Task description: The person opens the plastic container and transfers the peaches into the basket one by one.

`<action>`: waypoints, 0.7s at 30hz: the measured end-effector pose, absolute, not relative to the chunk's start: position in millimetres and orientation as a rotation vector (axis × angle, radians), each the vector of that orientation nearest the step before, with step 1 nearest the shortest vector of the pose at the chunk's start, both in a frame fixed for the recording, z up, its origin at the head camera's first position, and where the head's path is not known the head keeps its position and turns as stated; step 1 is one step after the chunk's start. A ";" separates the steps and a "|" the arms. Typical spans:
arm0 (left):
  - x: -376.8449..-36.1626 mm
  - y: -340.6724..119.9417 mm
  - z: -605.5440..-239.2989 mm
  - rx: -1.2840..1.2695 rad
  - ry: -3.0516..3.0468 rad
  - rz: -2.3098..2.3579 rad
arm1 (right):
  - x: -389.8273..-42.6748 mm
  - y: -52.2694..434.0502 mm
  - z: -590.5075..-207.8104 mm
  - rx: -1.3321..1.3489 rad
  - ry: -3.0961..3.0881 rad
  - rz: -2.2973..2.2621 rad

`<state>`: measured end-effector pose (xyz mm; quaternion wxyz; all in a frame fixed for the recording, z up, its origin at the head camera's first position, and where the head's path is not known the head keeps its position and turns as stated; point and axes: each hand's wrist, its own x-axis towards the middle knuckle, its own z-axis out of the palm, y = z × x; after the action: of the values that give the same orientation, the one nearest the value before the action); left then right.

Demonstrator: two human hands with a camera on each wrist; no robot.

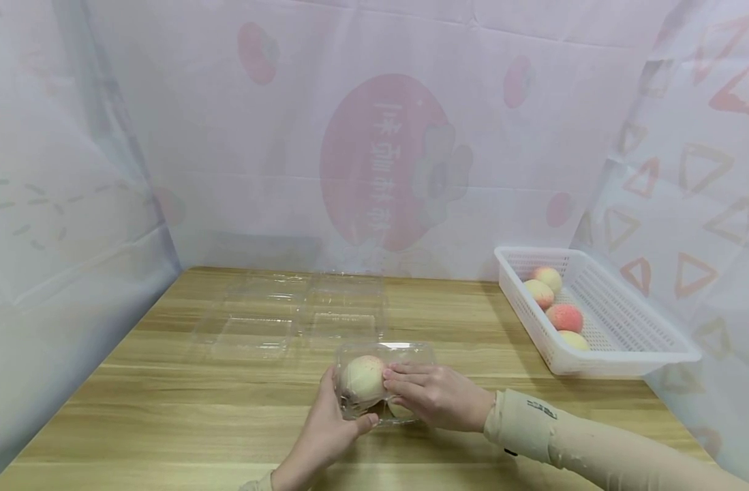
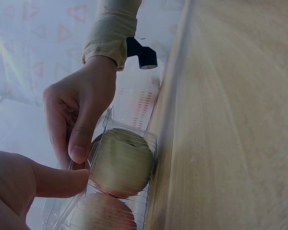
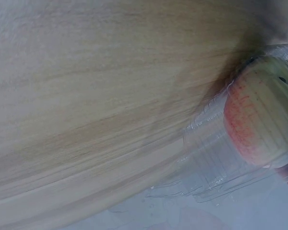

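A clear plastic clamshell box [image 1: 414, 352] lies on the wooden table [image 1: 165, 409] near the front edge, its lid down over two pale pink peaches [image 1: 363, 379]. My left hand [image 1: 343, 411] grips the box's left side, thumb along its front edge. My right hand [image 1: 411, 386] lies on the lid with straight fingers pressing down. In the left wrist view the left thumb [image 2: 53, 181] pushes the box's wall [image 2: 134, 139] and the right hand [image 2: 81, 115] has its thumb on the rim. The right wrist view shows one peach [image 3: 259, 115] through the ribbed plastic [image 3: 216, 158].
Several empty clear clamshell boxes [image 1: 288, 314] lie open behind the held one. A white slotted basket [image 1: 625, 341] with several peaches [image 1: 564, 317] stands at the right. Translucent printed sheets wall in the table at the back and both sides.
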<state>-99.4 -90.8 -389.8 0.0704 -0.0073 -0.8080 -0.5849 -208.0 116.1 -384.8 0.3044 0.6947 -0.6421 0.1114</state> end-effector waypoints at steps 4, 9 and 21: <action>-99.7 -91.0 -390.1 0.001 -2.439 -1.764 | -208.2 116.2 -384.6 1.843 -1.696 0.296; -99.3 -91.3 -390.8 0.025 -2.446 -1.762 | -207.8 116.3 -384.3 1.842 -1.699 0.301; -97.4 -90.8 -386.7 0.029 -2.435 -1.758 | -206.2 115.0 -382.6 1.832 -1.688 0.318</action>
<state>-97.4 -90.8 -386.7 0.0688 0.0095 -0.8088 -0.5839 -206.2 115.0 -382.6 0.3099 0.6935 -0.6391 0.1202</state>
